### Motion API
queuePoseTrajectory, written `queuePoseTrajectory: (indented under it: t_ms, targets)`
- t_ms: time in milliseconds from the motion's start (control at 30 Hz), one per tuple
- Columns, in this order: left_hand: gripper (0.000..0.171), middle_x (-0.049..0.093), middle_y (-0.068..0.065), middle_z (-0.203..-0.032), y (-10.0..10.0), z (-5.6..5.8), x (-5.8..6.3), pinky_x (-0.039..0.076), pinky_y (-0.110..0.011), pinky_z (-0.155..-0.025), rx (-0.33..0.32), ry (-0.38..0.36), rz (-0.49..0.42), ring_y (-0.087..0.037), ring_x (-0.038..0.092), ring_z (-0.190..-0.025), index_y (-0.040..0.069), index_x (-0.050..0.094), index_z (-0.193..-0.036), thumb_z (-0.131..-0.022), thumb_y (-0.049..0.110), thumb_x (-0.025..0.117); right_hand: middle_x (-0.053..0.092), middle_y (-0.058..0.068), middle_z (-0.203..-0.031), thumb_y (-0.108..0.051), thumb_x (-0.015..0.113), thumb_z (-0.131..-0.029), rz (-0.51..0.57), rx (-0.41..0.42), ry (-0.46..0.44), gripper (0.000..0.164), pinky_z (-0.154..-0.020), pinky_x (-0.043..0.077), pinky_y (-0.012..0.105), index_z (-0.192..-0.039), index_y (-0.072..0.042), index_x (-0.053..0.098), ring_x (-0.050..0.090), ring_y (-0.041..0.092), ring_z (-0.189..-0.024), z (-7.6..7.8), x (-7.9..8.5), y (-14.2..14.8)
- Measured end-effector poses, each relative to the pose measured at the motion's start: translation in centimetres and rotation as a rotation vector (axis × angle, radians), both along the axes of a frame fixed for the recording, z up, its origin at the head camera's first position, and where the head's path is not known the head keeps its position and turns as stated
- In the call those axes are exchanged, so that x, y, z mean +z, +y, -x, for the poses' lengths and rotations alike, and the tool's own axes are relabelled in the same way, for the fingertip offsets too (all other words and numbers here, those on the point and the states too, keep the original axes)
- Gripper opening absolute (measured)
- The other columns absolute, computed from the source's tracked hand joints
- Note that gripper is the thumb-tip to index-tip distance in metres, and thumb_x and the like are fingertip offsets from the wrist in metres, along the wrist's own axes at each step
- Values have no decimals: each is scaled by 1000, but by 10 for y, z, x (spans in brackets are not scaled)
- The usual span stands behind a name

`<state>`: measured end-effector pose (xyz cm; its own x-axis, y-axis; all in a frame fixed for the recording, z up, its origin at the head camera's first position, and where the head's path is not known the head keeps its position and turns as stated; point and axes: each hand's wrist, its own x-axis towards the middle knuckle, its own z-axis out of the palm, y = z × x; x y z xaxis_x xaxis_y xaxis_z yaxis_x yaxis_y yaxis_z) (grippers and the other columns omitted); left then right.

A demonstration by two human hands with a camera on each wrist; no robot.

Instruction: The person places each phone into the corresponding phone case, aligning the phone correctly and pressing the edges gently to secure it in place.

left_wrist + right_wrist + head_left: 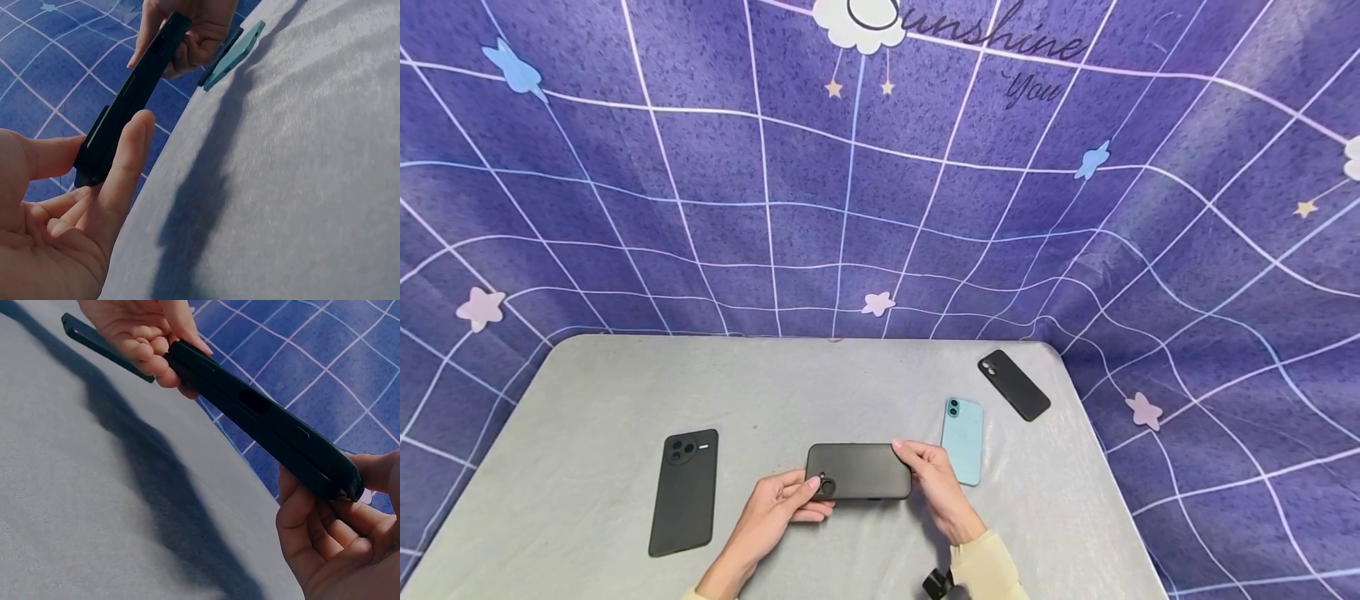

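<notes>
Both hands hold a black phone (pixel 868 468) sideways over the table, its camera end to the left. My left hand (pixel 773 506) grips that end, thumb by the camera and fingers underneath. The opposite end is pinched by my right hand (pixel 934 482), with the thumb on the upper face. Seen edge-on in the right wrist view, the phone (pixel 262 422) shows two dark layers along its side, like a phone in a case, with cutouts in the outer one. In the left wrist view its raised camera ring faces the thumb.
A light blue phone (pixel 966 446) lies just beyond my right hand. Farther back at the right is a black phone case (pixel 1017 387). Another black phone (pixel 685 500) lies on the left of the grey-covered table (pixel 820 383). A purple patterned curtain (pixel 805 183) surrounds the table.
</notes>
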<state>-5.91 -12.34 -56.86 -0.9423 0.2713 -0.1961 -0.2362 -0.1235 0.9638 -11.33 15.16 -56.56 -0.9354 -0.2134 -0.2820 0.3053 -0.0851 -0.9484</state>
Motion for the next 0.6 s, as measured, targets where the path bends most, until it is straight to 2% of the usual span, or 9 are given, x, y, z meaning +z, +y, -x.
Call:
queuePoseTrajectory:
  t_ms: [267, 400, 600]
  targets:
    - [47, 76, -33, -106, 2, 0, -1, 66, -38, -84, 16, 34, -3, -35, 80, -94, -24, 52, -133, -111, 16, 62, 77, -3, -87, -30, 68, -107, -29, 5, 1, 30, -71, 51, 21, -102, -4, 80, 68, 7, -77, 1, -1, 1]
    - [45, 76, -32, -103, 3, 1, -2, 67, -37, -82, 41, 22, 12, -36, 80, -93, -22, 54, -131, -110, 17, 63, 76, -4, -88, -31, 67, -108, -32, 22, 4, 29, -75, 51, 22, -101, -6, 79, 68, 8, -80, 2, -1, 1]
    - [45, 74, -36, -104, 3, 1, -2, 67, -36, -82, 62, 21, 3, -37, 80, -93, -22, 54, -131, -111, 18, 62, 74, -6, -86, -32, 65, -109, -33, 53, 8, 29, -72, 44, 21, -103, -6, 78, 59, 5, -74, -1, 2, 2]
